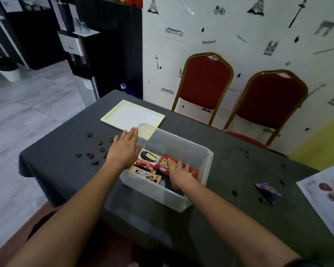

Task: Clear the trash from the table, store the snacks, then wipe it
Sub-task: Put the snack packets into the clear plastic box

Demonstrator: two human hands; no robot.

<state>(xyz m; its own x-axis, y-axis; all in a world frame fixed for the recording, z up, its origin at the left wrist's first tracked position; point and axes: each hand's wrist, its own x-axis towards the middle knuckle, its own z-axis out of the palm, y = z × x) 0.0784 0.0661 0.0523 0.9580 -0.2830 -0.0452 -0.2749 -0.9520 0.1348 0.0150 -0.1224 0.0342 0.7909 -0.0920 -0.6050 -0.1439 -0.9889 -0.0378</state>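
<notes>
Snacks are lying in the clear plastic bin [193,151] at the middle of the frame — the right hand [178,173] is reaching into it, fingers spread loosely over the red packet [165,163], though whether they are grasping it I cannot tell. The left hand [123,149] is hovering flat and released over the bin's left edge. Further left, brown crumbs [94,151] are dotting the dark table [66,170]; beyond, a pale lid [132,114] is lying flat.
</notes>
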